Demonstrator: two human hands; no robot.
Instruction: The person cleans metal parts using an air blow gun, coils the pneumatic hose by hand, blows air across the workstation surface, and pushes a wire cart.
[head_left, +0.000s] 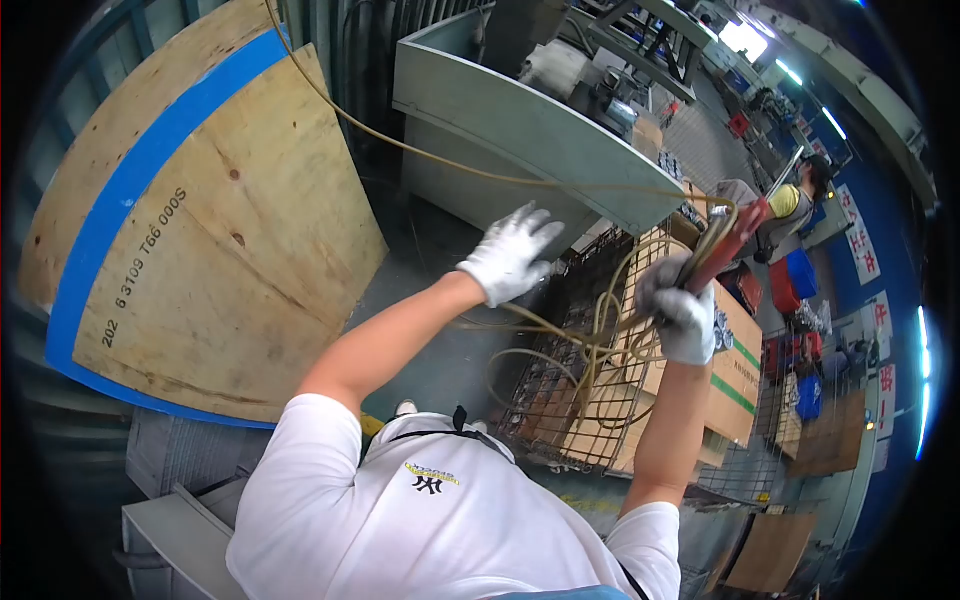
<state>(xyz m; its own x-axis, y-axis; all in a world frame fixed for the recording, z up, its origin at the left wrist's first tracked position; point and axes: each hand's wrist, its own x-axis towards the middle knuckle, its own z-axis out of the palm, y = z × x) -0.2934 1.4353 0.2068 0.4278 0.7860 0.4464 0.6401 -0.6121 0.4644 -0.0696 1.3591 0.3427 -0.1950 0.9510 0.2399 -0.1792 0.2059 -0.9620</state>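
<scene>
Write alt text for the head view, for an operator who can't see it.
A gloved right hand grips a red tool, with coiled yellowish hose near a wire cage. The gloved left hand is open, fingers spread. At picture left is a blue-banded wooden panel.

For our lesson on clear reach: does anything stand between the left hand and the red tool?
Yes, partly: tan hose loops beside the red tool on the side facing the left hand; the right hand grips its lower end.
</scene>
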